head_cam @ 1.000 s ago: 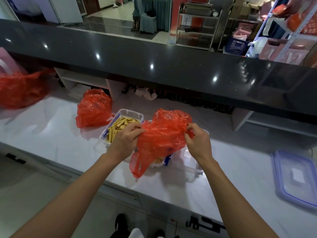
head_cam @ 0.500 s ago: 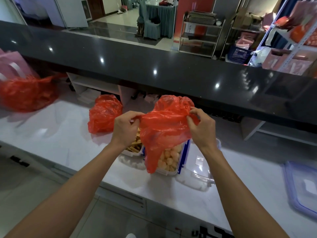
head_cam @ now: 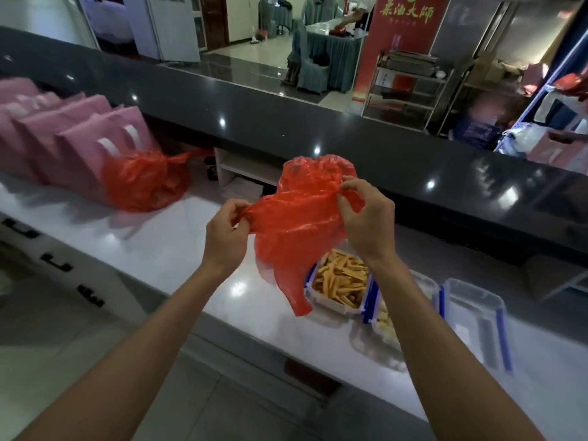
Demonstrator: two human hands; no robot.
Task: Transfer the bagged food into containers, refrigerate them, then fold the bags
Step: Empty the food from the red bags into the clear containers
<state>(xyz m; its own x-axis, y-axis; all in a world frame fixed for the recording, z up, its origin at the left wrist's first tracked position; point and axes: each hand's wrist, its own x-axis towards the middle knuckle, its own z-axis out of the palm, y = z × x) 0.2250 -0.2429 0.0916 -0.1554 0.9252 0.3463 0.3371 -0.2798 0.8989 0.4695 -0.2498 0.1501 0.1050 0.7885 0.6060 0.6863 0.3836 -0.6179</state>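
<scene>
Both hands hold an empty red plastic bag [head_cam: 299, 224] up in the air above the white worktop [head_cam: 165, 246]. The left hand [head_cam: 224, 237] pinches a gathered corner of the bag between thumb and fingertips at its left edge, and the right hand [head_cam: 366, 218] pinches the bag's upper right part, fingers curled into the crumpled film. The bag is stretched between the two hands; its top puffs up above the right hand and its lower end hangs in a loose point down toward the worktop.

Just below and right of the hanging end, an open clear container with blue clips [head_cam: 339, 281] rests on the worktop, filled with yellow-orange stick-shaped snacks. Beside it on the right is a second clear container [head_cam: 386, 323] holding paler pieces of food, mostly hidden behind the right forearm. Right of that lies an empty clear container [head_cam: 477, 319] with blue clips.

Farther left on the worktop sits a full, knotted red bag [head_cam: 144, 181], leaning against a row of pink paper bags with white handles [head_cam: 79, 144]. A raised dark glossy counter [head_cam: 318, 135] runs along the far side of the worktop, with a white shelf unit [head_cam: 245, 168] beneath it.
</scene>
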